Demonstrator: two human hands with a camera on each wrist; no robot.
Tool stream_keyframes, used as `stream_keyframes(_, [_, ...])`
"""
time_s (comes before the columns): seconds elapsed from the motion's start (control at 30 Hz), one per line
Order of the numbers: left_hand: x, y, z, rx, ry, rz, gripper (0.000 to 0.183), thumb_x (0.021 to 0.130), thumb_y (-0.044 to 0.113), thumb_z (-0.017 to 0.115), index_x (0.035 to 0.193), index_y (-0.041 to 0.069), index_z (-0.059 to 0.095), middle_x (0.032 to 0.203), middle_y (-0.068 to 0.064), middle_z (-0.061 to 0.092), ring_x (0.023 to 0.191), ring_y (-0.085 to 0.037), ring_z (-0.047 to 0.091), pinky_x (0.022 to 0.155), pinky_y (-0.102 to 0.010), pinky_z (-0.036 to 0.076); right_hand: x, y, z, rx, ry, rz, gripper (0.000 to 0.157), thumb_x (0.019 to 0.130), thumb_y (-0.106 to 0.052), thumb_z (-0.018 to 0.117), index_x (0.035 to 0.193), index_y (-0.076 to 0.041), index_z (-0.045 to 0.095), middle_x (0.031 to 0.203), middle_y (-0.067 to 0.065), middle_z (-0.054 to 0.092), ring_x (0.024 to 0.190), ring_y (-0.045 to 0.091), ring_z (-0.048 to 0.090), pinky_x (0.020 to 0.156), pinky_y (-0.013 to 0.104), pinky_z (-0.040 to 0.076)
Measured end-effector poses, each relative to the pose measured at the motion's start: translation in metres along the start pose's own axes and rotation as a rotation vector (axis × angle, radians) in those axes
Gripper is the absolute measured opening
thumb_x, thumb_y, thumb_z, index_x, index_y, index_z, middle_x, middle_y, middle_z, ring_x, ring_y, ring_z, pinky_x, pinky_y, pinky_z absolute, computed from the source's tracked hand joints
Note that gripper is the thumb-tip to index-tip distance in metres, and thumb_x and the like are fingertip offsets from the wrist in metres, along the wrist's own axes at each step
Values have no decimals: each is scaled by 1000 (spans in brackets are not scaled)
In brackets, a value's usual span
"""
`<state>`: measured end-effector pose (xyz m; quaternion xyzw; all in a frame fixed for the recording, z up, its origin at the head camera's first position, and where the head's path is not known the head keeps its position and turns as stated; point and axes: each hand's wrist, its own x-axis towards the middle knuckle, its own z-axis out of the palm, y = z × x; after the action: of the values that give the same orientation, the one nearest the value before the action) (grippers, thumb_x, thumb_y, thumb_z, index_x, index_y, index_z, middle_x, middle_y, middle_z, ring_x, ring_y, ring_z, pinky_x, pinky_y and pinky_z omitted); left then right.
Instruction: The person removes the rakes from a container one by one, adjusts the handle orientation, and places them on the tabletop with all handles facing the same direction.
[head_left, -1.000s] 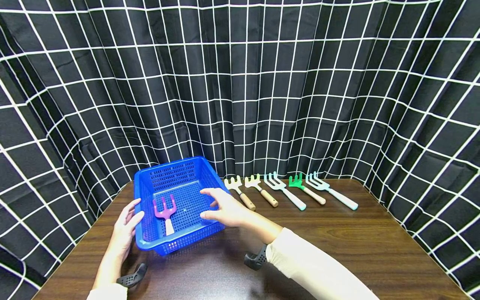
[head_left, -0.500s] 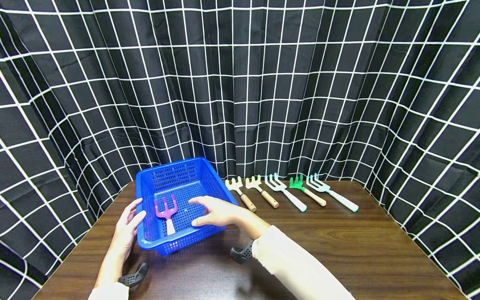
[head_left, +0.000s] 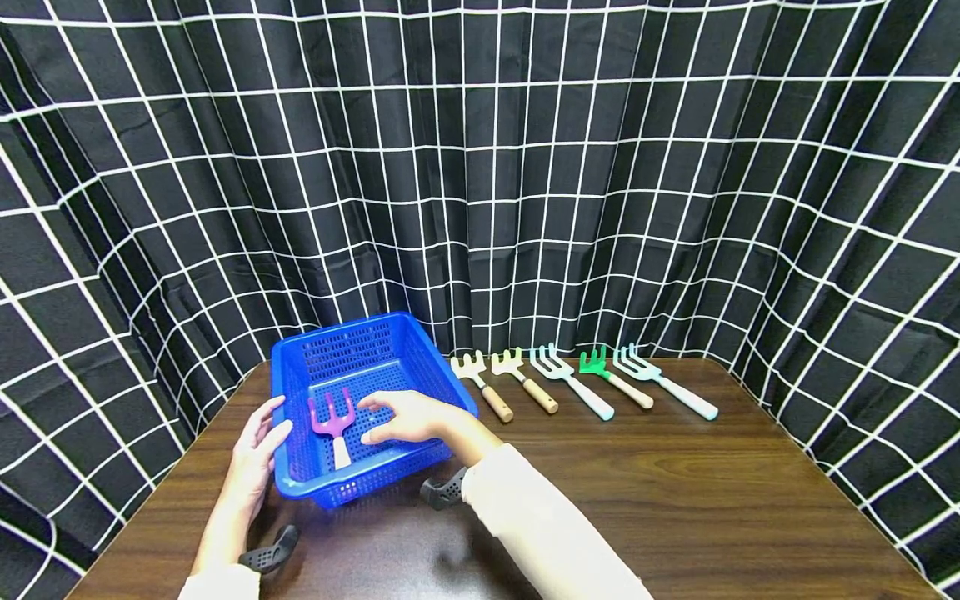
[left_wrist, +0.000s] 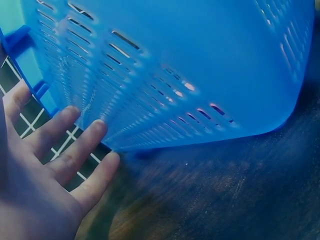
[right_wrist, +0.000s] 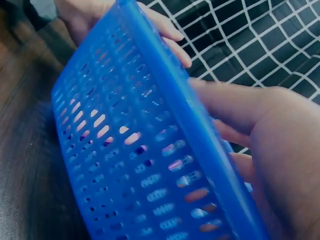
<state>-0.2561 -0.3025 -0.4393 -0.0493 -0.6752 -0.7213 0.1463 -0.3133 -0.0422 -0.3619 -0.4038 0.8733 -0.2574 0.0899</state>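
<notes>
A blue plastic basket with perforated walls stands on the left part of the table. Inside it lies a purple hand fork with a pale handle, tines pointing away from me. My left hand rests against the basket's left side; the left wrist view shows its fingers spread and fairly straight along the outer wall. Over the basket's front right part reaches my right hand, thumb and fingers apart, with nothing between them, just right of the purple fork. In the right wrist view the basket wall hides part of its fingers.
To the basket's right, several hand forks lie in a row: two cream ones with wooden handles, a pale blue one, a green one and another pale blue one. A black gridded curtain surrounds the wooden table.
My right hand has moved left across the basket, coming closer to the purple hand fork. The left hand stays at the basket's left side, and the row of forks lies as before.
</notes>
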Motion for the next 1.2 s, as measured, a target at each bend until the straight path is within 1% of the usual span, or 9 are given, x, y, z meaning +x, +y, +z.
stream_keyframes(0.1, [1,0,3,-1,-1,-8,48,102,16,51,145,6,32,124,2,53,100,-9,62,75,-28,55,6,-1,2,-41,3,5,54,89,-35,70,136,-14,54,134,2,58,126,12,50,102,23,37])
stream_keyframes(0.17, [2,0,5,-1,-5,-11,48,102,17,51,145,5,32,124,1,52,100,-10,62,76,-29,55,10,-3,4,-32,-7,11,53,89,-34,70,136,-15,55,133,1,59,126,11,50,103,23,37])
stream_keyframes(0.37, [1,-2,9,-12,-11,3,47,102,14,50,143,2,31,122,0,54,99,-12,63,75,-32,56,20,-6,11,112,-68,4,50,90,-26,70,135,-12,56,128,4,62,124,12,51,101,23,36])
stream_keyframes(0.53, [2,-2,8,-8,-11,4,46,102,14,51,142,3,32,119,2,56,98,-13,64,74,-33,56,28,-8,18,199,-167,-9,49,92,-20,67,138,-10,54,129,6,62,123,15,53,99,21,37])
stream_keyframes(0.6, [3,-2,6,0,-6,3,46,102,15,51,142,3,33,122,-1,55,98,-14,64,74,-32,56,31,-10,19,223,-211,-14,50,92,-18,66,139,-9,53,130,8,61,122,15,54,99,20,37])
stream_keyframes(0.83, [1,-1,0,21,7,10,45,102,16,50,142,3,33,121,1,55,99,-13,63,75,-32,56,41,-16,31,273,-307,26,44,92,-12,65,134,-2,54,116,8,67,100,10,64,88,18,45])
stream_keyframes(0.93, [-1,-2,1,36,13,4,46,102,17,51,142,2,32,121,2,54,99,-12,63,76,-32,56,44,-18,37,262,-343,37,45,92,-13,65,134,-2,54,116,8,67,96,11,65,85,19,46])
stream_keyframes(1.03, [-1,-4,1,53,19,-12,47,102,19,51,143,3,32,122,1,54,100,-12,63,77,-31,55,45,-19,40,211,-363,39,45,93,-16,65,134,-3,55,118,7,67,99,9,64,88,17,45])
stream_keyframes(1.2, [1,-2,0,60,20,-10,48,102,20,51,143,4,33,122,2,54,101,-13,62,77,-31,55,43,-19,35,146,-308,58,43,91,-17,67,130,-3,59,114,6,68,96,7,63,86,15,43])
